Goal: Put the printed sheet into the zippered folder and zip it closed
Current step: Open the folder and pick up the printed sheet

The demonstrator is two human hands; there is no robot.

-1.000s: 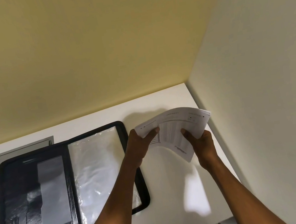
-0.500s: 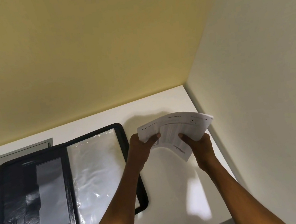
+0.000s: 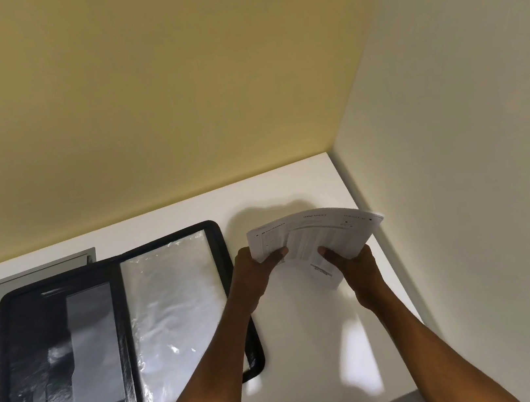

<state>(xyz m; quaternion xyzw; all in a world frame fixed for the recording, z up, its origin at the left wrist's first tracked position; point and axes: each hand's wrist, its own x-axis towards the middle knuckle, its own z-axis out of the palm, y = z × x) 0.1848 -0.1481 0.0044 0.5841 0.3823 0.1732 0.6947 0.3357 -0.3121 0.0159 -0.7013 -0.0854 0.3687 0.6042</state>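
Observation:
The black zippered folder (image 3: 117, 329) lies open flat on the white desk (image 3: 306, 349), left of my hands; its right half shows shiny clear plastic sleeves, its left half black pockets. The printed sheet (image 3: 316, 232) is white with rows of small print and bows upward above the desk to the right of the folder. My left hand (image 3: 253, 271) pinches its left edge with the thumb on top. My right hand (image 3: 352, 265) grips its lower right part. My left forearm crosses over the folder's lower right corner.
A yellow wall (image 3: 155, 96) runs along the back of the desk and a pale wall (image 3: 475, 169) closes its right side. A grey flat panel (image 3: 28, 281) lies at the back left, partly behind the folder. The desk's front edge is at the lower right.
Both hands kept hold of the sheet and lowered it slightly; the sheet flattened a little. The folder has not moved on the desk.

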